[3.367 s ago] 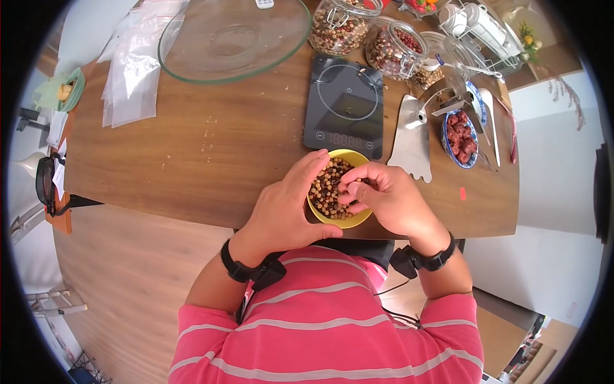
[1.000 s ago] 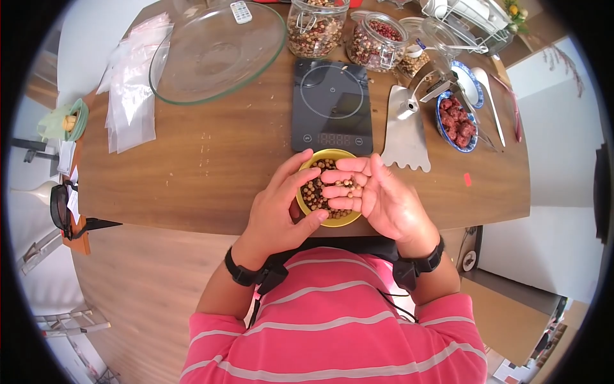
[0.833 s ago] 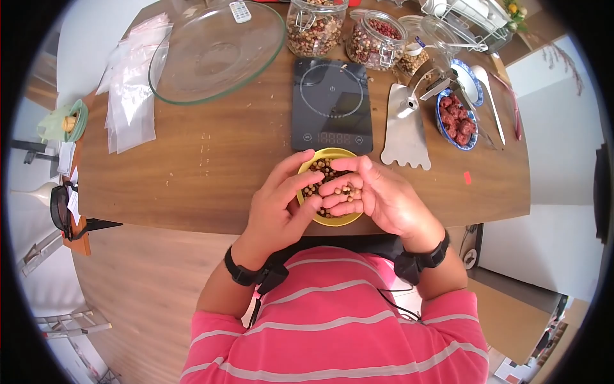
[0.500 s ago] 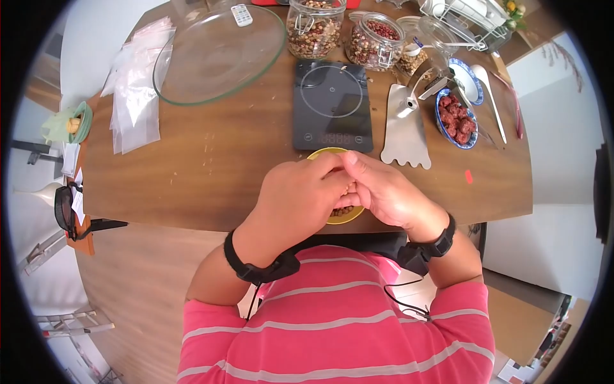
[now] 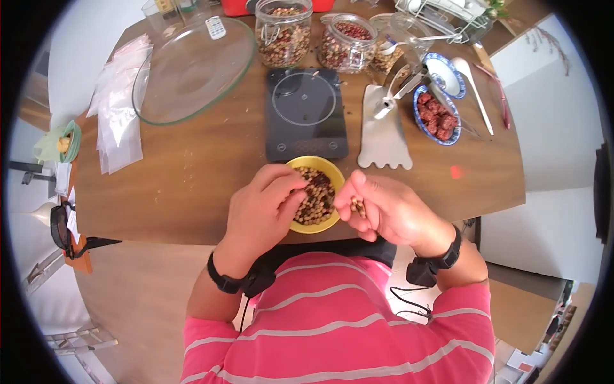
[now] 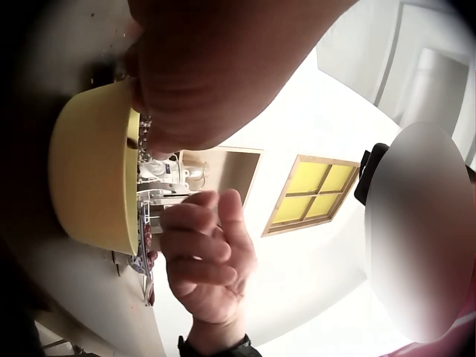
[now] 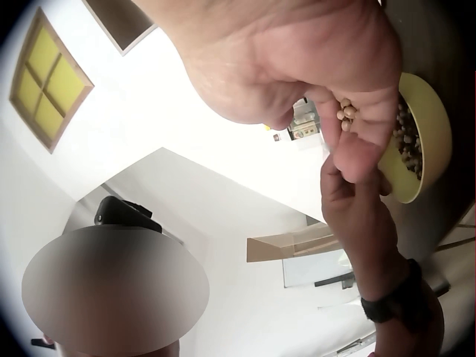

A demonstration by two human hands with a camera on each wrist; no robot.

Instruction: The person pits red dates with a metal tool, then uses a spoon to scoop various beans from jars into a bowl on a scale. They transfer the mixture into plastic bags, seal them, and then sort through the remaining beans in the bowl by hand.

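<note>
A yellow bowl (image 5: 332, 168) near the table's front edge holds mixed dried beans (image 5: 318, 203), mostly round and tan with dark ones among them. My left hand (image 5: 259, 205) is at the bowl's left side, fingers loosely bent over the rim; a gap shows between thumb and forefinger. Just off the right rim, my right hand (image 5: 387, 208) is turned palm inward. Its curled fingers hold several tan beans (image 7: 346, 114), seen between the fingers in the right wrist view. Behind the bowl lies a black kitchen scale (image 5: 306, 118).
Glass jars (image 5: 283, 38) of beans stand at the back. A metal scraper-like plate (image 5: 385, 137) lies right of the scale, near a blue-patterned bowl (image 5: 419, 115) of dark red pieces. A large glass dish (image 5: 185, 109) and plastic bags (image 5: 121, 121) lie at left.
My hands, which met over the bowl half a second ago, have moved apart. The left drew back left and the right moved to the right with beans in it, uncovering the bowl.
</note>
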